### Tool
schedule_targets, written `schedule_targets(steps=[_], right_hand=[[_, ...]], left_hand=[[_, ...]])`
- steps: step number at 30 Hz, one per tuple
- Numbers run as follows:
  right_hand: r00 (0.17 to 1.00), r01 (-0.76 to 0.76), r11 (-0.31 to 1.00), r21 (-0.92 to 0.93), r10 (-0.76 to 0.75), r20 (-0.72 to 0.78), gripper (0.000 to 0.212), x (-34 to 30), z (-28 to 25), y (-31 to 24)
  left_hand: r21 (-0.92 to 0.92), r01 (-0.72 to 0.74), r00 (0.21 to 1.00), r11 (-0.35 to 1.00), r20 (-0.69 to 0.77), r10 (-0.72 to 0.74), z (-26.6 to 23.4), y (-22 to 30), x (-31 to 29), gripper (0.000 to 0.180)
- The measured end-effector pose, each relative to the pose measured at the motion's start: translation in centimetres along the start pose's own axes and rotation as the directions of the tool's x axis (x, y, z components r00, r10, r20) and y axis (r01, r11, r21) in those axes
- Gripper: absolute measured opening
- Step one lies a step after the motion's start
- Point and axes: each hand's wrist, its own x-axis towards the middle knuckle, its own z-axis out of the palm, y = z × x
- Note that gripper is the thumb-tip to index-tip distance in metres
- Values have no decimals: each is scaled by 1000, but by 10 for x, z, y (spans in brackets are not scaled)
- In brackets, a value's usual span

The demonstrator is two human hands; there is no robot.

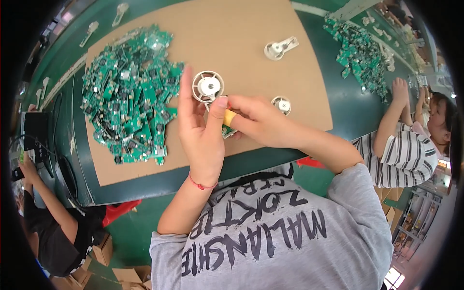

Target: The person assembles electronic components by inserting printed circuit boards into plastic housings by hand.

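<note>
Your grey shirt [299, 251] faces the near edge of your bench [150, 186]; your left hand [199, 133] pinches a white wheel [210, 87], maybe steadying it for your right hand [267, 123], whose grip is hidden.

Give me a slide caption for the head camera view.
Left hand holding a round white part, right hand close by, beside a heap of green circuit boards on brown cardboard.

So the floor [140, 237]'s this solid green, with open cardboard boxes [128, 275] sitting on it lower left. Workbench [348, 113] is dark green too, kinda shiny. Way over right there's a metal shelving rack [415, 217], and below that a paned window [394, 279] totally blown out with white light.
</note>
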Motion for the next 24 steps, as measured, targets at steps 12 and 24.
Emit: schedule_targets(steps=[12,24], right_hand=[[915,-232,743,-628,-51,-399,46,278,-165,-3],[939,258,939,227,-299,168,73,159,-83,-19]], left_hand=[[309,-93,988,946,143,50,-30,10,0,53],[605,-216,976,767,164,145,-58,40,33,29]])
